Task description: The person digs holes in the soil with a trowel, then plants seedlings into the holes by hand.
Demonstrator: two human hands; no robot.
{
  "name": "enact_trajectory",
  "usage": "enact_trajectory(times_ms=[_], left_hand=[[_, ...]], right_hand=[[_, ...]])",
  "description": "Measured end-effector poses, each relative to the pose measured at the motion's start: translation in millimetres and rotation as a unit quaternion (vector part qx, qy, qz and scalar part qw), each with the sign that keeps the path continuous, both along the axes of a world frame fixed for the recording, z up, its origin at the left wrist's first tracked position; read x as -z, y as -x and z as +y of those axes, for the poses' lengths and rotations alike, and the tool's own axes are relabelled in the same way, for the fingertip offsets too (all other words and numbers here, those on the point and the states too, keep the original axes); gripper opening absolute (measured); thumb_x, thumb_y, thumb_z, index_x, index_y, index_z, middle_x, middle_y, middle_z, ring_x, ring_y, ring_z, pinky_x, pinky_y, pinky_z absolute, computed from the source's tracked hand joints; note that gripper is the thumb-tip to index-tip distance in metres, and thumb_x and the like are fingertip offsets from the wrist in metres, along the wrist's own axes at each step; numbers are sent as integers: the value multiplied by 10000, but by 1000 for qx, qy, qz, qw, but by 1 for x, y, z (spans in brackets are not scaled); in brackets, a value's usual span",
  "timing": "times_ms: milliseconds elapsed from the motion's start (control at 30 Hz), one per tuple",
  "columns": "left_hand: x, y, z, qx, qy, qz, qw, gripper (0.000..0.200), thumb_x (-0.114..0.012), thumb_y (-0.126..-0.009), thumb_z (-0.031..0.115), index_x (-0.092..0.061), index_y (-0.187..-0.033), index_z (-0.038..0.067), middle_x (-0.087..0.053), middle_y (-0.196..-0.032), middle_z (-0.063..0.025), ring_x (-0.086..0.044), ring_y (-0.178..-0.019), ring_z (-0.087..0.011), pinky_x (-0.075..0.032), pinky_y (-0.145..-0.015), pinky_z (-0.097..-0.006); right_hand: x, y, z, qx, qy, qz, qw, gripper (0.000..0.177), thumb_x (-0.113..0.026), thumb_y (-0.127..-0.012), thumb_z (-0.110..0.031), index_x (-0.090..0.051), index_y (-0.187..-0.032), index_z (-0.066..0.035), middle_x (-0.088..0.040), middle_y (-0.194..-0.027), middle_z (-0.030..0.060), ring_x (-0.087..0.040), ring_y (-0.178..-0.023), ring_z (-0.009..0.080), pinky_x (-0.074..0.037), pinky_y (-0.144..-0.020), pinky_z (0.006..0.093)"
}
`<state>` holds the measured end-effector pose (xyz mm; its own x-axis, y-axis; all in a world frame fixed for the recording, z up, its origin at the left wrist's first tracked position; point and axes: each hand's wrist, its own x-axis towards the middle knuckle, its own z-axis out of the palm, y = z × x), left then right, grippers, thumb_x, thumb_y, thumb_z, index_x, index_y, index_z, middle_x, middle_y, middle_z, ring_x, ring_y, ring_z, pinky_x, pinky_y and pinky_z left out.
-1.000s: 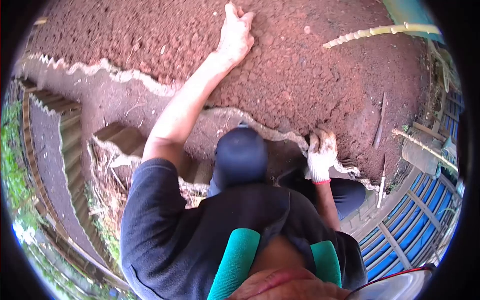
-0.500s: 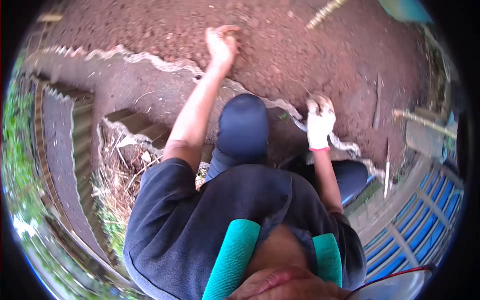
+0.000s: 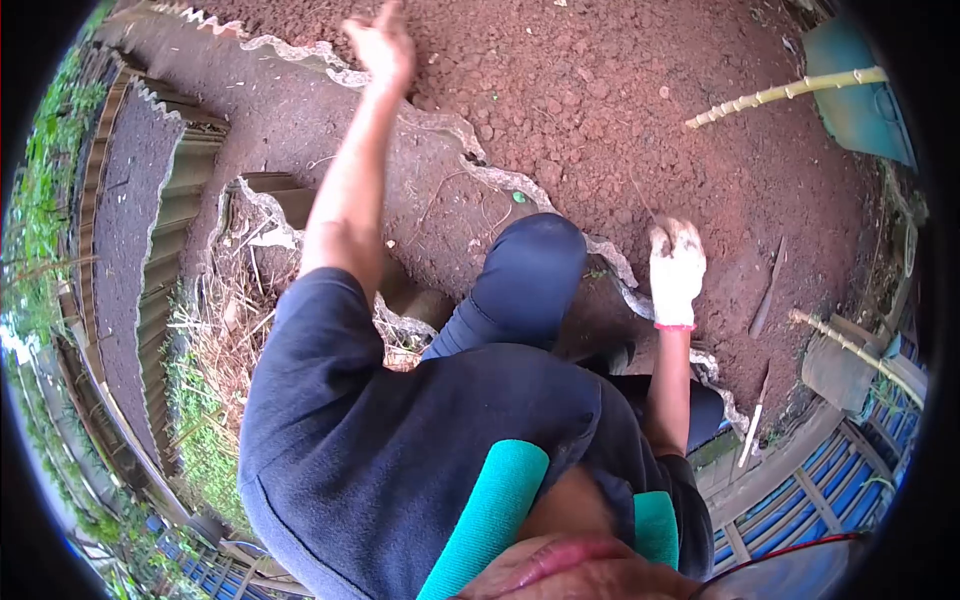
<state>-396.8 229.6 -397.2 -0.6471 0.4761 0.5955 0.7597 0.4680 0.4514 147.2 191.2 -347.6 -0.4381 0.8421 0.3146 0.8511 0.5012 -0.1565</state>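
Observation:
My bare left hand (image 3: 382, 48) reaches far forward over the reddish-brown soil (image 3: 570, 110), near the wavy edging sheet (image 3: 440, 122). Its fingers are apart and nothing shows in them. On my right hand (image 3: 677, 270) is a white glove with a red cuff and dirt-stained fingertips. Those fingers are curled together low at the soil, just beyond the edging. A thin dark strand (image 3: 641, 192) runs up to them; whether they grip it is hidden. My bent knee (image 3: 535, 270) is between the two arms.
A jointed pale stalk (image 3: 770, 97) crosses a blue-green container (image 3: 850, 85) at upper right. Right of my glove lie thin sticks (image 3: 768, 288). Corrugated sheets (image 3: 170, 230) and dry straw (image 3: 235, 310) are at left. Blue slatted panels (image 3: 820, 500) stand at lower right.
The view has shifted, showing more of the right side. My left hand has moved forward and its fingers have spread. My right hand stays low at the soil, fingers curled.

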Motion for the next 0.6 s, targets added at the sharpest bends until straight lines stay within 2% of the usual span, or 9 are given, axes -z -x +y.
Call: enact_trajectory(times_ms=[33,67,200,267,300,367,433,567,600], left_hand=[[34,46,8,-23,-27,-24,999,260,-692,-935,213,-725,-1189,174,-553,-1096,-129,-603,-922,-263,-513,-881,-367],[63,81,16,76,-157,-249,953,205,-680,-939,196,-750,-1121,133,-659,-1025,-124,-591,-955,-277,-465,-930,-358],[33,-27,6,73,46,23,996,177,-650,-949,156,-751,-1068,73,-700,-958,-152,-572,-948,-287,-455,-896,-395],[11,-111,-11,234,-42,60,969,186,-640,-952,145,-744,-1070,47,-646,-961,-144,-562,-965,-278,-463,-880,-398],[7,-159,-16,286,-73,-118,948,189,-663,-937,140,-742,-1077,41,-604,-969,-132,-555,-968,-280,-468,-869,-395],[-1,-220,-28,346,-46,-223,910,230,-715,-900,130,-739,-1115,53,-537,-969,-120,-540,-952,-281,-476,-832,-383],[-11,-252,-32,379,47,-71,922,325,-773,-856,122,-738,-1177,91,-489,-952,-121,-522,-913,-280,-483,-779,-365],[-16,-243,-6,494,69,81,863,371,-724,-891,208,-722,-1259,254,-477,-949,-122,-532,-884,-306,-484,-735,-406],[-19,-240,0,529,100,124,833,316,-694,-929,226,-726,-1242,197,-496,-904,-129,-548,-846,-274,-483,-718,-408]], right_hand=[[0,-5,-11,25,9,-27,999,229,-677,-911,-260,-699,-1093,-122,-716,-1119,129,-659,-1109,320,-534,-939,457],[-3,-4,-20,21,70,24,997,200,-673,-909,-239,-704,-1072,-127,-715,-1104,122,-647,-1121,323,-519,-946,464],[14,2,-46,16,95,81,992,127,-634,-910,-182,-723,-972,-117,-715,-1071,80,-659,-1046,349,-527,-914,467],[19,7,-48,16,31,54,998,127,-621,-920,-177,-720,-976,-120,-714,-1078,70,-659,-1052,358,-524,-940,467],[27,4,-48,12,11,35,999,125,-622,-922,-180,-720,-981,-129,-713,-1082,68,-658,-1060,358,-525,-946,466],[29,-1,-48,-16,-18,-2,1000,117,-616,-936,-175,-718,-986,-147,-712,-1094,64,-659,-1075,354,-529,-946,464],[39,0,-50,12,-39,19,999,128,-624,-931,-184,-705,-994,-107,-718,-1065,78,-664,-1081,337,-533,-938,462],[47,2,-49,54,-24,54,997,218,-660,-909,-241,-679,-1062,-86,-724,-1049,145,-669,-1079,349,-528,-947,455],[47,3,-49,49,-28,49,997,241,-664,-905,-245,-665,-1086,-86,-722,-1049,169,-671,-1079,349,-527,-947,458]])
